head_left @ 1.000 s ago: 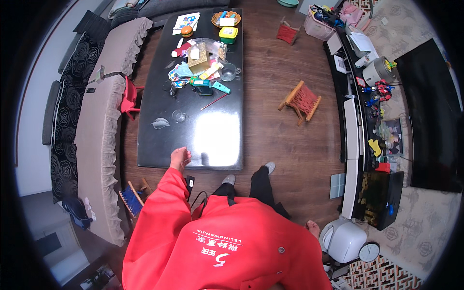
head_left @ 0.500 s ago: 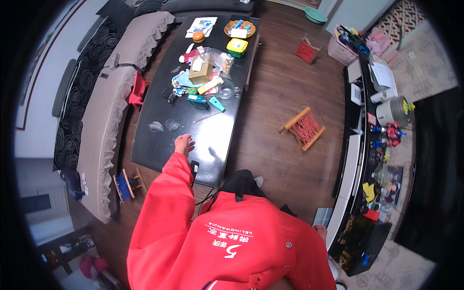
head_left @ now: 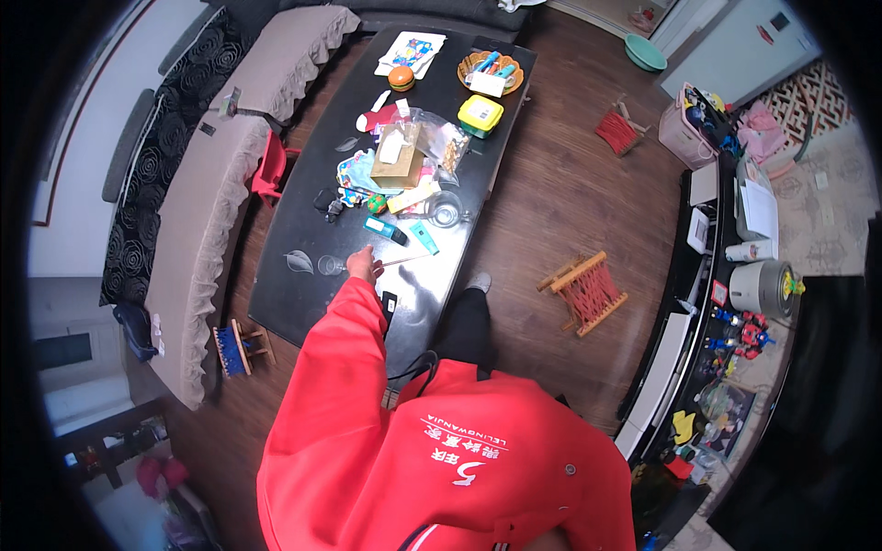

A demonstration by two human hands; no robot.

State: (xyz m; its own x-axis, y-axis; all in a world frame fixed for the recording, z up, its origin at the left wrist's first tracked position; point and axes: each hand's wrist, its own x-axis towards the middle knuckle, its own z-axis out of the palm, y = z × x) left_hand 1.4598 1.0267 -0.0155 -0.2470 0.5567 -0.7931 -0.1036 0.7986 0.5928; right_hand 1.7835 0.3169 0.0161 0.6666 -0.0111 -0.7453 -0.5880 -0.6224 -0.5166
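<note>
My left hand (head_left: 365, 264), at the end of a red sleeve, reaches over the near part of the black table (head_left: 303, 211). Its fingers look loosely bent and apart, with nothing plainly in them. Just right of the fingertips lies a thin stick (head_left: 406, 261); whether they touch it I cannot tell. A clear glass (head_left: 331, 264) stands just left of the hand. Beyond it lie a dark teal box (head_left: 386, 230) and a lighter teal tube (head_left: 424, 238). Closer to me, a small black device (head_left: 390, 305) rests by my sleeve. My right hand is out of view.
Farther along the table are a gold tissue box (head_left: 398, 165), a glass teapot (head_left: 446, 209), a yellow-lidded tub (head_left: 480, 116) and an orange basket (head_left: 501, 69). A folding stool (head_left: 588, 292) stands on the floor at right. A cluttered cabinet (head_left: 657, 381) runs along the right side.
I have moved forward along the table, and my left hand has come up beside the thin stick. My right hand, partly visible at the right before, has gone out of view.
</note>
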